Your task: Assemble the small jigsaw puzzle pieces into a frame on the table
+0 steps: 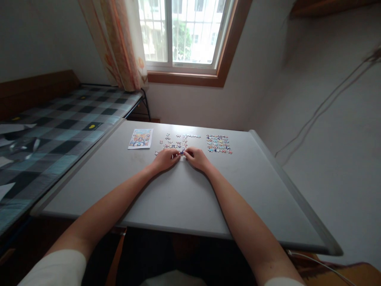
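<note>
My left hand [167, 158] and my right hand [195, 157] meet at the middle of the table, fingertips pinched close together. Between them is a small dark blue jigsaw puzzle piece [182, 152], at the lower end of a joined strip of pieces [185, 141]. That strip runs away from me and turns right along the top. Loose puzzle pieces [168, 145] lie just beyond my left hand. To the right of my right hand, several rows of pieces [218, 143] form a block. Fingers partly cover the piece being held.
A colourful picture sheet [141, 139] lies at the table's far left. The grey table [178, 194] has raised side edges. A bed [74, 115] with a checked cover stands to the left, a window [181, 35] and curtain [119, 43] ahead, a wall with a hanging cord to the right.
</note>
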Action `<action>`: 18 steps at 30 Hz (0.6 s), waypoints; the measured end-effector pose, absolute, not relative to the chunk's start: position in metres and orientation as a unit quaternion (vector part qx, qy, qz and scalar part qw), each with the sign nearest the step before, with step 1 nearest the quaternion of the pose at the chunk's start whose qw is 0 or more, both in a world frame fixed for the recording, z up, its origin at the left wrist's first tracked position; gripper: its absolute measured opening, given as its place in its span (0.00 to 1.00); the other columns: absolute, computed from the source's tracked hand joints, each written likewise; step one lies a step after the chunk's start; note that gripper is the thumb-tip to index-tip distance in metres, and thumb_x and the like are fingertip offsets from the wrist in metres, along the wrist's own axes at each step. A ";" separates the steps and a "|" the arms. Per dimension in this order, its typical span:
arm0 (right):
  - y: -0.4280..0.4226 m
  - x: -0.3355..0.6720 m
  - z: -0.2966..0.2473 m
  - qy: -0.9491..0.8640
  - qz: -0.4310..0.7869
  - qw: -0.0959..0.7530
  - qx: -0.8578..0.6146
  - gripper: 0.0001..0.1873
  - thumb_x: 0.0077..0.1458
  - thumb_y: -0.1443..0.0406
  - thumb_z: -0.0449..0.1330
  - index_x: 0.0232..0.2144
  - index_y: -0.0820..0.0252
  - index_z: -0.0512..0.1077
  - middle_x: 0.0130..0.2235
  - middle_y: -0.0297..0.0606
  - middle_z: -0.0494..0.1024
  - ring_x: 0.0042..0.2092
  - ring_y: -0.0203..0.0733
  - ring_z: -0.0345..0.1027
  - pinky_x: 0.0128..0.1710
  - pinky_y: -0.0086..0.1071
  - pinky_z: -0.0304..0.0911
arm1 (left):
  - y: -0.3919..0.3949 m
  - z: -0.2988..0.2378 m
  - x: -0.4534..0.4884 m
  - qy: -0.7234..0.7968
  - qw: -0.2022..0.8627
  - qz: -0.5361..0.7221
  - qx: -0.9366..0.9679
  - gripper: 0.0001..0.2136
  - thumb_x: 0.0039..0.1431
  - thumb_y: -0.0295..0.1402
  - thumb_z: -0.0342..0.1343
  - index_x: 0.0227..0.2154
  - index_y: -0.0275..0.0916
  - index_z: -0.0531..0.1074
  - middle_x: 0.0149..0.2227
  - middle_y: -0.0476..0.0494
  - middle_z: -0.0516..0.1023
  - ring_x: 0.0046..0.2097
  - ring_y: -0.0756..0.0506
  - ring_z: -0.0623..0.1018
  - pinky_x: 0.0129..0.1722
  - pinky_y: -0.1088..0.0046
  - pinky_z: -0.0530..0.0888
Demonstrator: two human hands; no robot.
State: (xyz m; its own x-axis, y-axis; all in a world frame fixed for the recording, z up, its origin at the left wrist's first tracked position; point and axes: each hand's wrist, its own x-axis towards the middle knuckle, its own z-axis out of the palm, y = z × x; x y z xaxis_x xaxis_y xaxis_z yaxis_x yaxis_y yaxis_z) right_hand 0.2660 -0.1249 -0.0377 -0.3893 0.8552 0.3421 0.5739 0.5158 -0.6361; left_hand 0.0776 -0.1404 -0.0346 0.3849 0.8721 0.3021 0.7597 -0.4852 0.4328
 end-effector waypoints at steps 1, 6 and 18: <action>-0.125 0.266 -0.038 -0.807 0.211 0.328 -0.444 0.10 0.56 0.64 0.54 0.28 0.61 0.73 0.28 0.36 0.75 0.31 0.35 0.64 0.33 0.28 0.57 | -0.140 -0.035 0.077 0.496 0.111 0.249 0.824 0.12 0.59 0.39 0.49 0.31 0.40 0.77 0.28 0.46 0.78 0.29 0.49 0.73 0.29 0.75 0.64; -0.125 0.266 -0.037 -0.809 0.203 0.322 -0.448 0.10 0.56 0.65 0.54 0.27 0.61 0.73 0.28 0.36 0.75 0.31 0.35 0.63 0.33 0.28 0.57 | -0.141 -0.034 0.077 0.508 0.118 0.243 0.818 0.12 0.58 0.40 0.50 0.33 0.41 0.77 0.28 0.47 0.78 0.28 0.49 0.73 0.28 0.75 0.63; -0.124 0.266 -0.038 -0.809 0.197 0.323 -0.450 0.10 0.56 0.65 0.55 0.26 0.61 0.72 0.28 0.35 0.74 0.31 0.35 0.63 0.33 0.28 0.56 | -0.141 -0.035 0.077 0.507 0.128 0.252 0.814 0.11 0.57 0.40 0.51 0.32 0.41 0.76 0.27 0.48 0.78 0.27 0.50 0.73 0.27 0.75 0.63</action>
